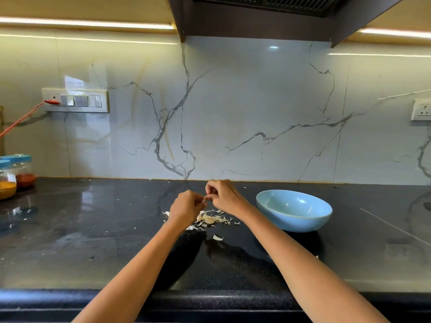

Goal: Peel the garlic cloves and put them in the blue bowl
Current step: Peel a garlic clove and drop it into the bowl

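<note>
Above the black counter, my left hand and my right hand meet fingertip to fingertip and pinch a small garlic clove between them. Most of the clove is hidden by my fingers. Under the hands lies a pile of pale garlic skins, and one loose piece of skin sits nearer to me. The blue bowl stands on the counter just right of my right hand. The part of its inside that I can see holds nothing.
Two blue-lidded jars with red and yellow powder stand at the far left. A switch panel with an orange cable is on the marble wall. A socket is at the right. A dark hood hangs overhead. Tiny skin flakes dot the counter.
</note>
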